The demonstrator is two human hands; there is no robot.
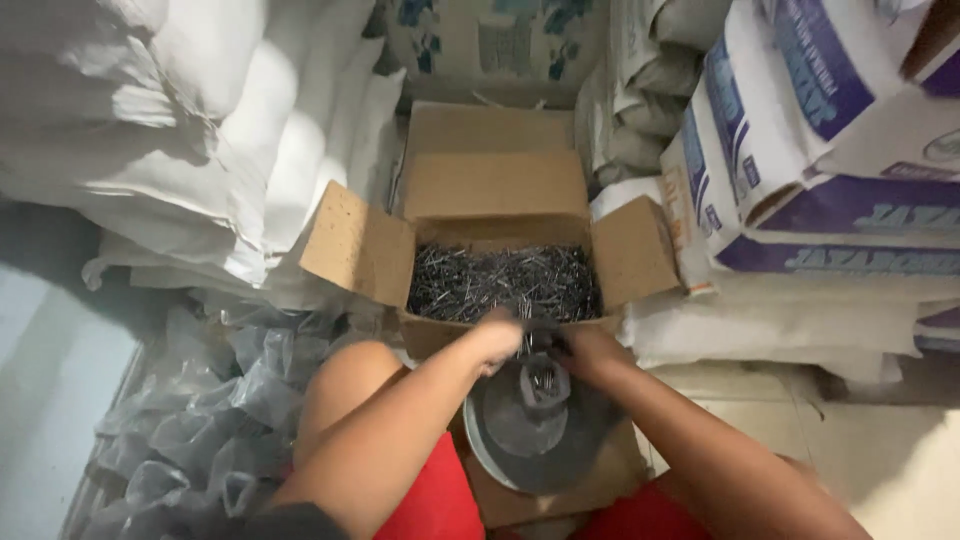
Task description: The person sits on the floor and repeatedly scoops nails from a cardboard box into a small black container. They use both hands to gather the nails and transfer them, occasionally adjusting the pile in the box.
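An open cardboard box (355, 245) full of small dark metal nails (500, 282) stands in front of me. My left hand (497, 335) and my right hand (590, 350) meet at the box's near edge, holding open a small clear plastic bag (543, 383) with some nails in it. The bag hangs over a round grey metal pan (520, 440) that rests on a cardboard flap between my knees. Both hands are closed on the bag's rim.
White woven sacks (190, 120) are piled at the left. Printed white and purple paper sacks (800, 130) are stacked at the right. A heap of crumpled clear plastic bags (190, 410) lies at the lower left. My knees in red shorts (440, 495) flank the pan.
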